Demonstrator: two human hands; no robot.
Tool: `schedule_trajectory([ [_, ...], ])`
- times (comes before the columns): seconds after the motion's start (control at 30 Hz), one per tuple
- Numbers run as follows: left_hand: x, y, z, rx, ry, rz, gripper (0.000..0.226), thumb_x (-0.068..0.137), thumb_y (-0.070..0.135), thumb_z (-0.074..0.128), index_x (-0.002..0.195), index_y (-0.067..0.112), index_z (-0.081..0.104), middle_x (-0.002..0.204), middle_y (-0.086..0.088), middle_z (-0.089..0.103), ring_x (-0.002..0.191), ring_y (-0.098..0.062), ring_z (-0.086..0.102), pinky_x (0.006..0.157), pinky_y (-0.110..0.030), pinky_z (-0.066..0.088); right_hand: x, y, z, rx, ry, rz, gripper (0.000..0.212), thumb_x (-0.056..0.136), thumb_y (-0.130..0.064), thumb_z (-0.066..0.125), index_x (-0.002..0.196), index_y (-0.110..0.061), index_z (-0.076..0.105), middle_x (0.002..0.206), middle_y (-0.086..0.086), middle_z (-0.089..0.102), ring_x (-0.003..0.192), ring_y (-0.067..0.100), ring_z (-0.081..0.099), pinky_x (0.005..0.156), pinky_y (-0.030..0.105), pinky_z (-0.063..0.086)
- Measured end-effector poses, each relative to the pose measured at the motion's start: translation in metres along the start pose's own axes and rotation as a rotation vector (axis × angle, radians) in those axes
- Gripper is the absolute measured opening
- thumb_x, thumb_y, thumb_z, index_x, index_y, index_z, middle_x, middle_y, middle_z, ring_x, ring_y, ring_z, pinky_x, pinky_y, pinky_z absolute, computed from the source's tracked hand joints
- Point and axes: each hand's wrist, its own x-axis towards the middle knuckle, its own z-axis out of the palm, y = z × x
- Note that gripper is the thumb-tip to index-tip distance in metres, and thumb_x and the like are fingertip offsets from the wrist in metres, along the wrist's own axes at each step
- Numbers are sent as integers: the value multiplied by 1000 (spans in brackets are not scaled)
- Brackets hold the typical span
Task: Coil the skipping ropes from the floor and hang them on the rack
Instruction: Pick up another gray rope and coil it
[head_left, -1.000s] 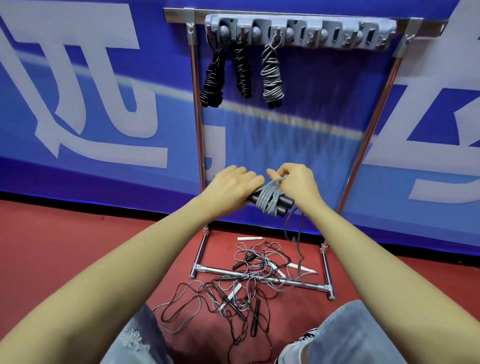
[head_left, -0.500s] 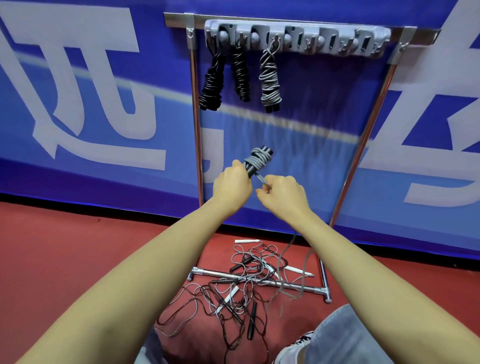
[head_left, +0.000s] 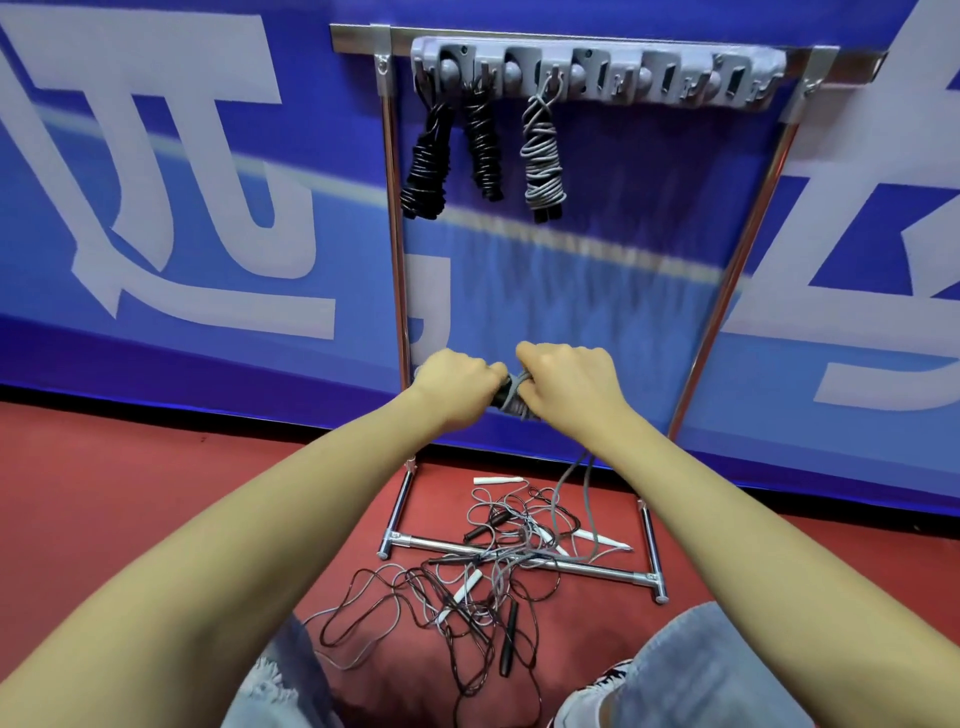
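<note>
A grey skipping rope (head_left: 511, 397) with black handles is partly coiled between my hands in front of the rack. My left hand (head_left: 454, 387) grips the handles. My right hand (head_left: 566, 387) holds the grey cord at the coil, and the loose end (head_left: 574, 480) trails down to the floor. The grey hook bar (head_left: 597, 70) tops the metal rack. On it hang two black coiled ropes (head_left: 431, 166) (head_left: 483, 148) and one grey coiled rope (head_left: 543, 158). A tangle of several black and grey ropes (head_left: 483, 571) lies on the red floor.
The rack's chrome base bar (head_left: 524, 556) crosses the rope tangle, with its uprights at left (head_left: 395, 260) and right (head_left: 737, 270). A blue banner wall (head_left: 182, 208) stands right behind. My knees in jeans (head_left: 691, 670) are at the bottom edge.
The bundle was raised and upright in my left hand half a second ago. Now both hands have come down and closed together on it, with the coil lying between them.
</note>
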Motion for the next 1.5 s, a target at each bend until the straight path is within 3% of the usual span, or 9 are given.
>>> schedule_trajectory([
  [0.23,-7,5,-3,37,42,152,22,89,8,39,109,7,47,91,-11,64,80,-34,61,45,-30,16,9,8,5,306,-61,216,8,90,-21,52,85,-16,48,86,7,56,78,31,50,64,31,35],
  [0.4,-15,-5,11,-167,417,289,49,39,5,79,71,9,43,38,-3,44,25,-25,39,42,-12,7,17,16,14,566,-135,321,19,85,-30,67,73,-19,58,79,1,59,76,23,55,66,30,43],
  [0.5,-16,-7,5,-338,639,320,28,62,13,56,84,16,39,41,-3,47,28,-26,41,40,-15,18,21,17,21,688,-105,348,37,85,-29,65,54,-17,47,59,2,46,63,25,43,59,33,41],
  [0.57,-16,-5,1,-535,743,159,15,72,17,50,83,8,48,49,-10,53,38,-32,49,42,-21,26,22,19,25,686,-81,343,40,87,-23,60,52,-16,41,55,3,40,61,27,36,56,33,36],
  [0.7,-10,-2,-22,-1091,581,-315,27,86,18,58,105,10,40,68,-17,58,59,-39,51,51,-38,40,15,18,23,654,-17,314,38,98,-28,47,70,-3,52,67,16,55,68,39,51,60,39,44],
  [0.83,6,3,-28,-1234,494,-536,23,87,12,51,101,13,32,68,-3,50,60,-33,49,52,-38,40,9,10,14,416,22,257,31,97,-31,45,75,-10,44,70,12,51,74,41,51,60,35,36],
  [1.17,14,11,2,-925,229,-681,24,92,10,48,110,3,35,97,-18,59,85,-39,57,61,-39,38,3,-5,3,273,-106,110,14,84,-16,49,71,-10,48,64,4,41,71,33,45,58,31,31],
  [1.33,10,1,6,-339,38,-414,21,89,1,43,110,3,48,104,-13,62,93,-34,62,65,-35,38,-2,-8,-5,71,-25,-76,16,94,-19,45,99,-13,59,97,6,59,88,31,59,58,29,29],
  [1.5,4,-3,9,-62,-32,-141,20,88,4,44,105,7,54,94,-7,62,86,-29,64,60,-31,37,-3,-16,0,14,-33,-107,26,92,-4,43,114,-11,54,120,5,44,69,28,47,48,30,20],
])
